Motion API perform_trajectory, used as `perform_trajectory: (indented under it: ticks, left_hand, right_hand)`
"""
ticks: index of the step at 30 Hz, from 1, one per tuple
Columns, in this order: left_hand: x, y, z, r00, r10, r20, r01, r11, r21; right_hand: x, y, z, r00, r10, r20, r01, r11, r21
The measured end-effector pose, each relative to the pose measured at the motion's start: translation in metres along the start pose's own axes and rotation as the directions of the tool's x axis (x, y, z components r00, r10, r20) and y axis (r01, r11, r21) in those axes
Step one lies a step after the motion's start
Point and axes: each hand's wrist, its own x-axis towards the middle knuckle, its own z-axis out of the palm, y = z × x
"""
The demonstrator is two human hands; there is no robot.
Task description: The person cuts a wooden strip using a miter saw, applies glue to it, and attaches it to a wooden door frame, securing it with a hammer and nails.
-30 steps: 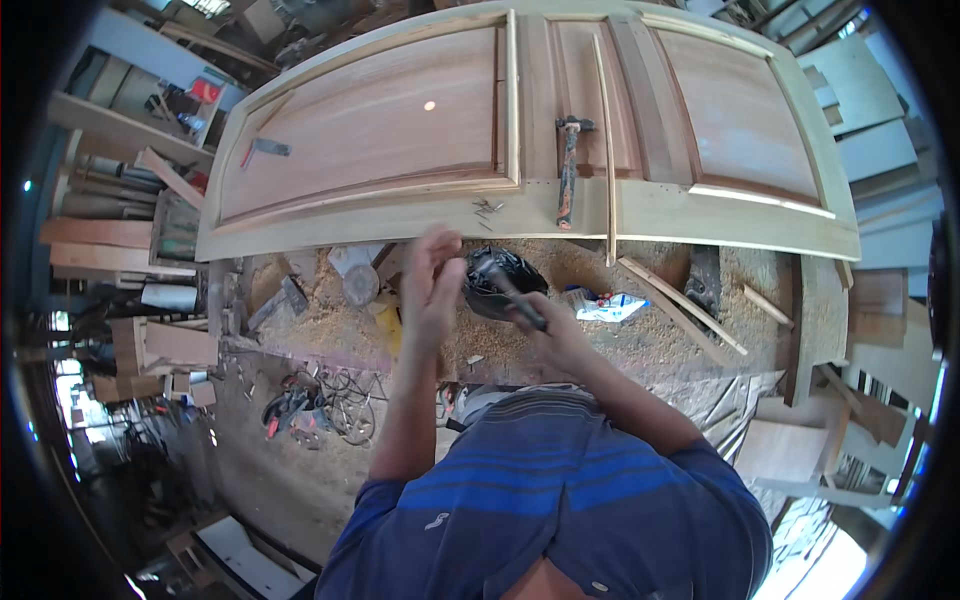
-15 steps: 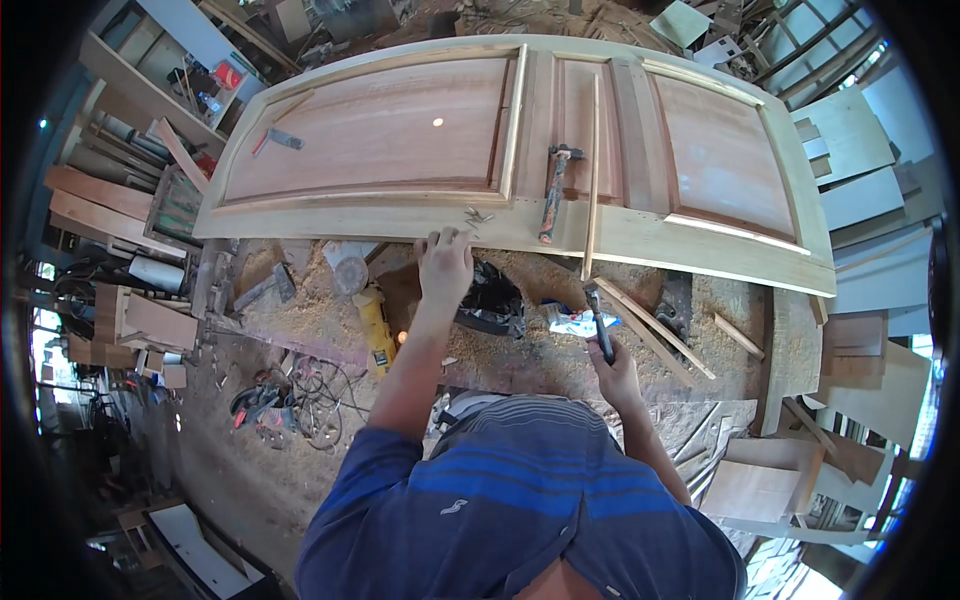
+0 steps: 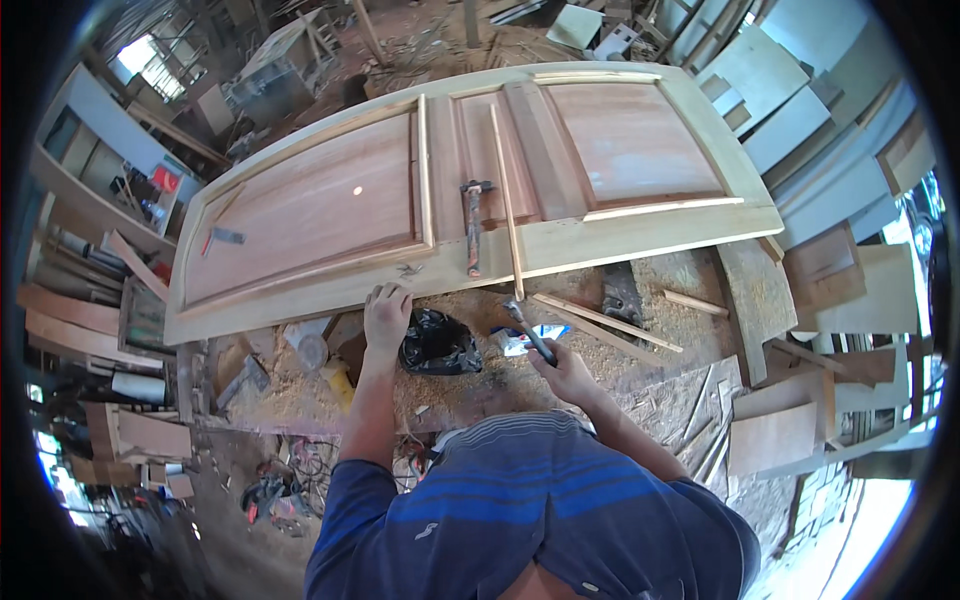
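Observation:
A panelled wooden door (image 3: 600, 240) lies flat across the workbench. My left hand (image 3: 386, 315) rests at its near edge, fingers slightly apart and bent over the rail, with nothing visible in them. Just beyond those fingertips is a small pile of nails (image 3: 409, 270). My right hand (image 3: 570, 373) is closed round the dark handle of a tool (image 3: 530, 332) with a metal head, which I cannot name for certain. It points toward the door's near edge. A claw hammer (image 3: 474, 228) and a long thin wooden strip (image 3: 507, 205) lie on the door, the strip's end overhanging the edge.
On the sawdust-covered bench stand a black plastic bag (image 3: 438, 343), a blue-and-white packet (image 3: 530, 340) and loose wood strips (image 3: 610, 325). A grey-bladed tool (image 3: 228, 236) lies on the left panel. Boards (image 3: 775, 440) lean at the right; cables and power tools (image 3: 275, 495) sit lower left.
The view has shifted, so the door and bench sit further left and lower. My left hand stays at the door edge; my right hand still grips the dark-handled tool, now tilted more to the left.

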Motion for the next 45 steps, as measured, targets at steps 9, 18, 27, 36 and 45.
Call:
perform_trajectory:
  ticks: [9,18,27,36,45]
  left_hand:
    - [0.008,0.125,-0.052,0.816,-0.473,0.331,0.316,-0.114,-0.942]
    - [0.002,0.157,-0.067,0.780,-0.440,0.445,0.356,-0.273,-0.894]
    - [-0.009,0.170,-0.076,0.819,-0.430,0.380,0.402,-0.043,-0.915]
    - [-0.011,0.197,-0.072,0.815,-0.474,0.333,0.378,0.000,-0.926]
    - [-0.006,0.221,-0.081,0.829,-0.424,0.366,0.438,0.085,-0.895]
  right_hand:
    - [0.001,-0.038,-0.018,0.943,-0.176,0.282,0.178,0.984,0.016]
    - [0.004,-0.024,-0.034,0.896,-0.193,0.399,0.191,0.980,0.045]
    - [-0.006,-0.032,-0.051,0.856,-0.395,0.332,0.413,0.910,0.018]
    - [-0.005,0.031,-0.058,0.883,-0.209,0.419,0.252,0.966,-0.050]
    - [-0.021,0.041,-0.028,0.967,0.005,0.256,0.028,0.992,-0.125]
